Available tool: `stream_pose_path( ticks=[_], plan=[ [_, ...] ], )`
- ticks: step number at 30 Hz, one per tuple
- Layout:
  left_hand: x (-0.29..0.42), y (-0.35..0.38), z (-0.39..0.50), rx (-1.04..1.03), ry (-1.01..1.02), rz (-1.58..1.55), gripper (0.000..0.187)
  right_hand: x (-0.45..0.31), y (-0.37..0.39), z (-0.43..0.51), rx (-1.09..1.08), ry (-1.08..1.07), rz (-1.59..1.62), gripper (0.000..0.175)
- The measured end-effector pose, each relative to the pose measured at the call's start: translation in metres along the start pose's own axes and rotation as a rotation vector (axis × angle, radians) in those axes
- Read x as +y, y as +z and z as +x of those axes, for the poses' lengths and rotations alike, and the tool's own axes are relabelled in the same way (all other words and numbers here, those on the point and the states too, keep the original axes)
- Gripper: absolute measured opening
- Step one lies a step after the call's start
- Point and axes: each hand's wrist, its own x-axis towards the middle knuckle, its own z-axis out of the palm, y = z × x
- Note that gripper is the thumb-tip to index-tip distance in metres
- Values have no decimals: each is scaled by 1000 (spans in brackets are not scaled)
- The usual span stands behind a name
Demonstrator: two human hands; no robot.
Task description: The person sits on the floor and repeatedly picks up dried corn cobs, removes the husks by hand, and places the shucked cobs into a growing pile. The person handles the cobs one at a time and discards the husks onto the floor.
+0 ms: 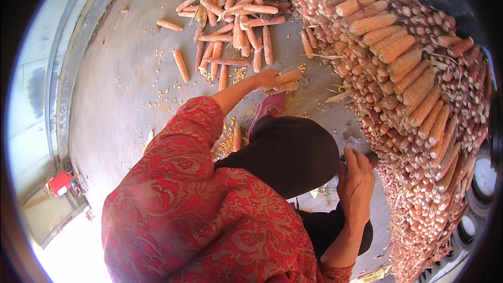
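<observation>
My left hand (267,79) reaches forward over the concrete floor, closed around a few bare corn cobs (289,76) above a pink shoe (271,105). My right hand (357,173) rests bent beside my knee, close to the stacked cobs; its fingers curl, and whether it holds anything cannot be made out. Ahead of my left hand lies a loose heap of shelled corn cobs (235,27). One cob (236,137) lies among scattered yellow kernels (224,145) beside my leg.
A tall stack of corn cobs (393,86) curves along the right side, with black tires (481,173) behind it. Single cobs and kernels lie about the floor (125,67). Dry husks (338,96) lie near the stack's foot. A red container (59,184) stands at the far left by the wall.
</observation>
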Motion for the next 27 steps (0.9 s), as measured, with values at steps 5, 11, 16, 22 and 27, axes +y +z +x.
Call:
stream_pose_path(
  ticks=[5, 11, 16, 22, 27],
  plan=[
    [82, -44, -41, -508, -8, -595, 51, -2, 0, 15, 177, -29, 11, 53],
    [218, -67, -64, -668, 404, -108, 46, -11, 7, 35, 346, -257, -303, 79],
    [273, -81, -79, -856, 335, -278, 64, -6, 11, 32, 231, 36, -36, 78],
    [269, -56, -108, -394, 532, -534, 86, 10, 6, 30, 586, 205, 658, 72],
    [273, 4, -112, -437, 527, -674, 86, 1, 13, 43, 520, 7, 710, 74]
  ],
)
